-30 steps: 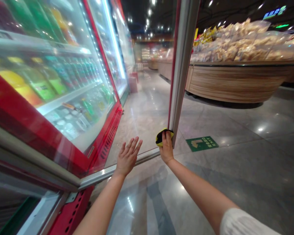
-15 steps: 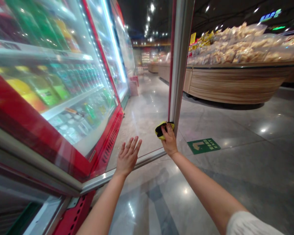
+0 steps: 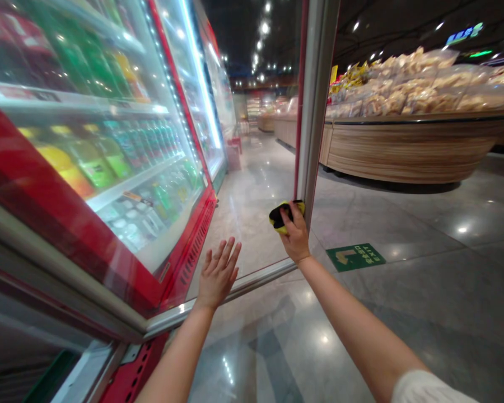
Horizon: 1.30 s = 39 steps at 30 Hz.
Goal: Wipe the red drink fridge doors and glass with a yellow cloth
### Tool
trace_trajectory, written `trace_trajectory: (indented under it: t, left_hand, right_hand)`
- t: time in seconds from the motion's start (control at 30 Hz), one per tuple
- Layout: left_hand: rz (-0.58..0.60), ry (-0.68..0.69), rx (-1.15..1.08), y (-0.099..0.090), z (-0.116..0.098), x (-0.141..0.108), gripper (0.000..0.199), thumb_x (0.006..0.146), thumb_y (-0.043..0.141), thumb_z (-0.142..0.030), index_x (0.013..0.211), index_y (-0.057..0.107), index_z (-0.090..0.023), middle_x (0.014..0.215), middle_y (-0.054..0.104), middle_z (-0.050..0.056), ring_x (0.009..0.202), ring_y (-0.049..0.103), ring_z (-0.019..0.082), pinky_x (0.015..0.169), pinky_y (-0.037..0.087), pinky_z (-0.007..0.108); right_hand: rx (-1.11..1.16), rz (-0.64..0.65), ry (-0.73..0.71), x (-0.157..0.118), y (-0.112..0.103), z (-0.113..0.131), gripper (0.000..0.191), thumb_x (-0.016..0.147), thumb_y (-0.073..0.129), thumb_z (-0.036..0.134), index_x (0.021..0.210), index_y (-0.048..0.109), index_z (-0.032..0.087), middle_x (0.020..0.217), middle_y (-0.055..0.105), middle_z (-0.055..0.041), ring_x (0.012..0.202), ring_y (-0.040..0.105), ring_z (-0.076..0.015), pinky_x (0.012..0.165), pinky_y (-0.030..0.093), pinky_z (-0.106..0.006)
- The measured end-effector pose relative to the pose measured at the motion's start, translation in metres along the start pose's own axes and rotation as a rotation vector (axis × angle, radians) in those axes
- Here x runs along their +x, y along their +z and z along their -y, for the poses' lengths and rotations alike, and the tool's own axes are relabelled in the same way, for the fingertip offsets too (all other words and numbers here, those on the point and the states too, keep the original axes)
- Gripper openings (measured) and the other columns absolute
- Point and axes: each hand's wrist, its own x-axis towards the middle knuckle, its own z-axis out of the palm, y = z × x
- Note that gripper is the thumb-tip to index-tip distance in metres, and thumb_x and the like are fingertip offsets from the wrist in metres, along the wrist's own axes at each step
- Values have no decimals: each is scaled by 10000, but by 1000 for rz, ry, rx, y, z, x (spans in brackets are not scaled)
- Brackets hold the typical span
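Note:
An open glass door point(image 3: 260, 235) in a silver frame stands in front of me. My right hand point(image 3: 295, 230) grips a black and yellow cleaning cloth point(image 3: 280, 216), pressed against the glass near the lower part of the door's upright frame point(image 3: 315, 112). Fingers and thumb are bent over the cloth. Lower on the pane and to the left, my left hand point(image 3: 218, 274) is held flat with its fingers stretched out, just above the bottom rail point(image 3: 252, 282). Nothing is in it. Whether its palm touches the glass I cannot tell.
Through the glass, a red-framed drinks fridge point(image 3: 159, 285) shows shelves of bottles point(image 3: 94, 162). A rounded wood-panelled display stand point(image 3: 403, 148) with bagged goods is at the right. A green exit sign point(image 3: 355, 257) lies on the shiny floor point(image 3: 403, 313).
The view has shifted slightly, so the door and fridge sit a little further right. My right hand and the cloth appear slightly higher on the door's edge. The left hand stays flat.

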Motion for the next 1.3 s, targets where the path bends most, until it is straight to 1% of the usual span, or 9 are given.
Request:
trace_trajectory:
  t: [0.17,0.37,0.47,0.6,0.73,0.83,0.97,1.1,1.3]
  left_hand:
    - [2,6,3,-3,1,2,896,900,638,-202,1623,111,-263,1618,333,60,1559,103,168,1291,-23,387]
    - [37,6,-2,-5,3,2,897,886,612,-159,1623,113,-275,1621,343,52,1551,205,186,1293,20,378]
    - [46,-1,-10,-4,2,1,887,886,590,-136,1621,113,-276,1621,349,53,1542,243,188,1292,35,382]
    - [44,3,-6,-3,1,0,863,895,549,-106,1619,110,-272,1620,354,55,1535,263,187,1291,42,395]
    - [62,18,11,-5,0,0,846,886,528,-84,1617,136,-250,1624,350,65,1536,263,187,1291,47,393]
    - [67,24,30,-9,2,-4,833,886,536,-85,1617,167,-241,1620,361,62,1540,247,176,1292,24,372]
    - [45,-43,56,-17,13,-15,810,915,606,-207,1614,198,-244,1603,395,77,1554,200,194,1290,-36,419]
    - [25,-94,91,-23,26,-23,841,922,653,-365,1614,198,-217,1584,423,109,1558,184,218,1286,-53,446]
    - [52,-72,102,-24,35,-30,807,943,627,-385,1612,210,-213,1574,444,117,1537,270,220,1292,20,427]
  right_hand:
    - [-57,-40,150,39,7,27,765,905,522,126,1613,250,224,1674,245,-130,1549,242,-280,1237,323,-522]
    - [-8,116,-92,-14,6,13,691,851,561,61,1510,467,247,1614,395,-105,1506,338,-266,1200,391,-493]
    - [-46,4,75,-11,5,2,714,859,504,41,1539,421,243,1624,362,-116,1501,343,-276,1196,385,-512]
    - [-84,-27,225,28,16,40,727,919,524,175,1602,275,158,1655,253,-188,1545,224,-327,1222,305,-567]
    - [-114,138,18,30,19,75,684,921,605,267,1554,381,136,1617,349,-202,1531,253,-345,1205,328,-566]
    - [-105,177,-130,11,13,56,571,898,562,91,1445,549,256,1543,497,-114,1488,361,-281,1192,369,-514]
    - [-99,24,-10,17,9,34,640,890,478,22,1469,523,291,1586,436,-88,1519,307,-268,1198,360,-543]
    - [-109,43,64,45,18,76,638,943,526,181,1563,377,191,1644,319,-153,1553,204,-307,1221,300,-570]
    - [-38,115,-290,26,16,83,423,934,569,136,1317,653,294,1436,615,-69,1434,440,-243,1191,356,-480]
